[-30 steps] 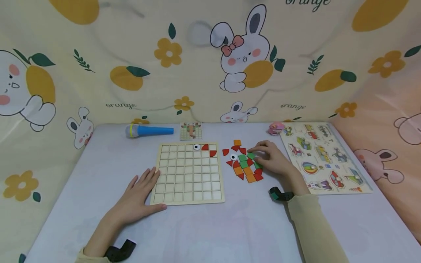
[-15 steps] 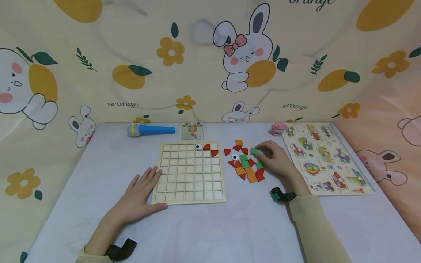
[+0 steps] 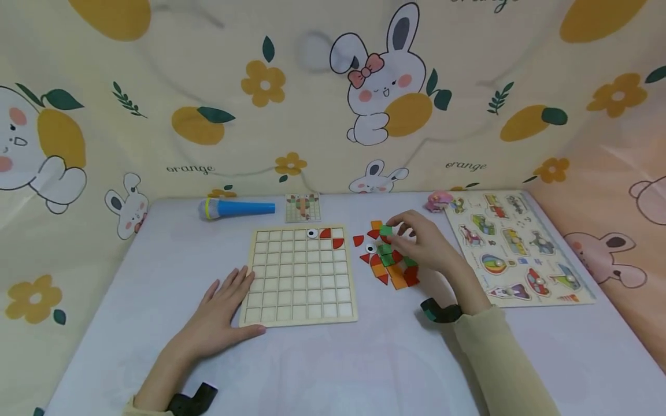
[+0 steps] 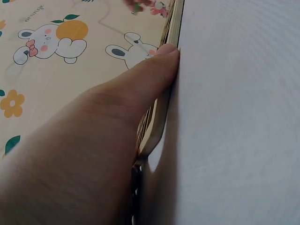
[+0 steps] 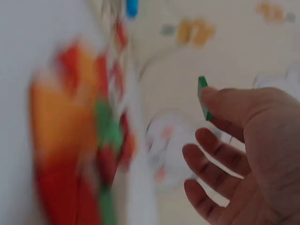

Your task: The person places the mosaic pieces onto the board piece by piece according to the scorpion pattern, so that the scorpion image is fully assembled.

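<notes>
My right hand (image 3: 424, 242) pinches a green square tile (image 5: 204, 98) between thumb and finger, held above the loose tiles. Beneath it lies a cluster of red, orange (image 3: 398, 276) and green pieces, with a round eye piece (image 3: 370, 248) at its left side. My left hand (image 3: 221, 312) rests at the left edge of the wooden grid board (image 3: 299, 277), fingers straight. In the left wrist view the thumb (image 4: 150, 75) lies along the board's edge. In the board's top rows sit another eye piece (image 3: 312, 233) and two red quarter-round pieces (image 3: 325, 233).
Behind the board are a blue toy microphone (image 3: 239, 208) and a small pattern card (image 3: 303, 208). To the right lies a picture puzzle board (image 3: 520, 248) with a pink toy (image 3: 439, 201) at its corner. A printed cloth backdrop (image 3: 312, 115) rises behind the table.
My right hand has picked the green tile out of the cluster, lifted it and moved it left. My left hand stays at the board's edge.
</notes>
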`<act>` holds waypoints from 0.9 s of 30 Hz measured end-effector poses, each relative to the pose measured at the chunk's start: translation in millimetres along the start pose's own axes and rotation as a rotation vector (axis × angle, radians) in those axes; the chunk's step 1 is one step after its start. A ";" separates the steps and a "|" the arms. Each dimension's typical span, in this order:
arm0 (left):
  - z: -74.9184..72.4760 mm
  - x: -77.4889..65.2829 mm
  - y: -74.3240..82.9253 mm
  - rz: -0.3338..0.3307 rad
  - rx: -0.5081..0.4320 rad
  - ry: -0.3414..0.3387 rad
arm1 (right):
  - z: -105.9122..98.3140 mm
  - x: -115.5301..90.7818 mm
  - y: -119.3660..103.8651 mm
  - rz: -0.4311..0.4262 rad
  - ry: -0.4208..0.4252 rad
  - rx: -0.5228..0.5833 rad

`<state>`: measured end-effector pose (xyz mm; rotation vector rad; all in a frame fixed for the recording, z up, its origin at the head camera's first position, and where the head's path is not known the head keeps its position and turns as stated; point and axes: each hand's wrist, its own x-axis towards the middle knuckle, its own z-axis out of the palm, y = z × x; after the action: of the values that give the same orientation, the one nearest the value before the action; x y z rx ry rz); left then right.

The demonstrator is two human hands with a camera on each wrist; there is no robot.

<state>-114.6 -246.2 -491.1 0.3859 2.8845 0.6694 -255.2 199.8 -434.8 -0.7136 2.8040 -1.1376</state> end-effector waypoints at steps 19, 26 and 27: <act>2.8 0.2 0.2 0.011 -0.005 0.014 | 98.3 47.0 -42.1 0.078 -0.059 0.068; 0.6 -0.2 0.7 0.001 0.005 0.022 | 110.7 46.3 -31.5 0.006 -0.031 0.017; 0.6 -0.2 0.7 0.001 0.006 0.019 | 111.2 45.5 -31.0 0.000 -0.027 0.015</act>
<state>-114.2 -245.4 -491.3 0.3839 2.9046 0.6680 -261.5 88.5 -489.1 -0.7229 2.7704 -1.1385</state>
